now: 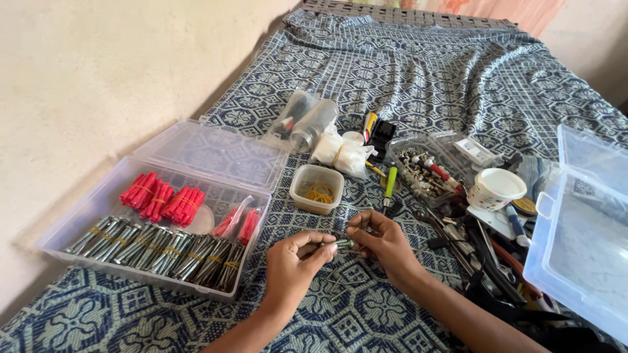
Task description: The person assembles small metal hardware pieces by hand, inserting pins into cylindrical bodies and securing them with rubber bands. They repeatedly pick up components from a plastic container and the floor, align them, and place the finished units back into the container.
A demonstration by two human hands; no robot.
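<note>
Where the two hands meet: a small bundle of metal screws point(343, 244) is held between them, just above the blue patterned bedspread point(405, 72), low in the middle of the view.
Left hand: the left hand point(292, 261) is seen curled shut, its fingertips pinched on the left end of the bundle.
Right hand: the right hand point(384, 240) is seen closed around the right end of the same bundle, thumb and fingers pressed onto it.
Below the hands: a few loose screws point(340, 285) are seen lying on the bedspread, just under the wrists.
Left side: an open clear plastic box point(85, 225) is set beside a pale wall. Bundles of red wall plugs point(160, 199) are laid in its far half, and a row of banded screw bundles point(163, 250) is laid along its near edge. Its lid point(219, 151) is folded back flat behind it.
Just beyond the hands: a small clear tub point(318, 189) with yellow rubber bands point(319, 194) inside is placed near the fingers.
Further back: a clear jar lying on its side point(314, 124) and a knotted white bag point(341, 155) are seen.
Right side: a white cup point(495, 188), a green-handled screwdriver point(390, 186) and a heap of mixed tools are spread out, with a second clear box point(579, 229) at the right edge.
</note>
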